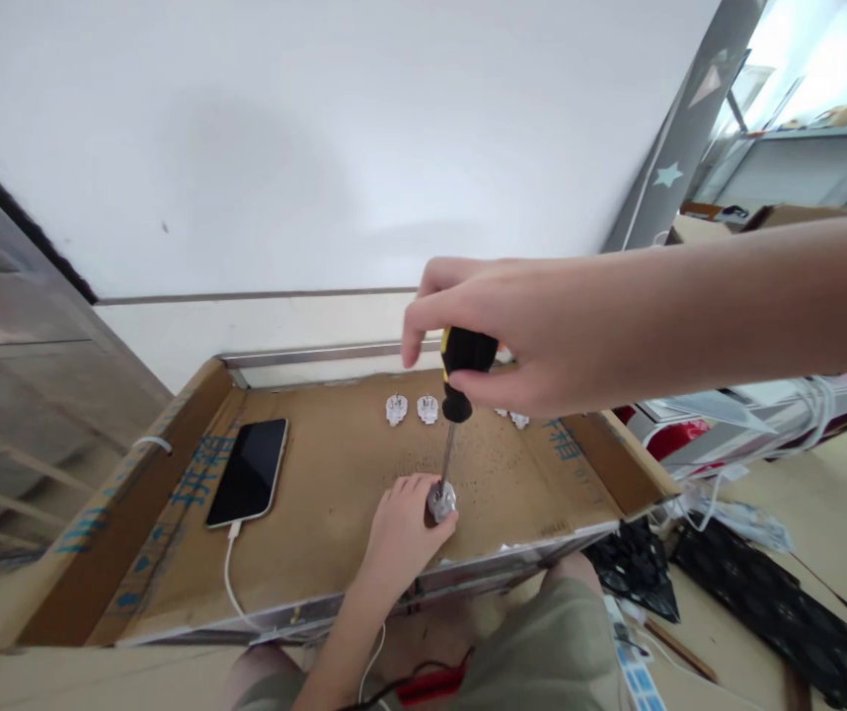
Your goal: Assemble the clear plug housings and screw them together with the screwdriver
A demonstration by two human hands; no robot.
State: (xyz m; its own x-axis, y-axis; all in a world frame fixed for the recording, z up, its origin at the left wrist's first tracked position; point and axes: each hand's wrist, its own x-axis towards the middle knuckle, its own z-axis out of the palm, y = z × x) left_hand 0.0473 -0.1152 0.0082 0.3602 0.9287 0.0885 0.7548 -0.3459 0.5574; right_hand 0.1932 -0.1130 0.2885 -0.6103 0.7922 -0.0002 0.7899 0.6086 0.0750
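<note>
My right hand (483, 336) grips a screwdriver (468, 357) with a black and yellow handle, its shaft pointing down. The tip meets a small white plug piece (441, 502) lying on the cardboard. Around that piece my left hand (410, 518) is closed, thumb and fingers pressing it from the side. Two similar white plug pieces (427, 410) with metal pins lie side by side farther back. More white pieces (518, 419) show partly behind my right hand.
Flattened cardboard (335, 533) with raised side flaps covers the work surface. A black-screened phone (249, 472) with a white cable (229, 573) lies at the left. A white panel (282, 148) stands behind. Black perforated trays (771, 612) lie on the floor to the right.
</note>
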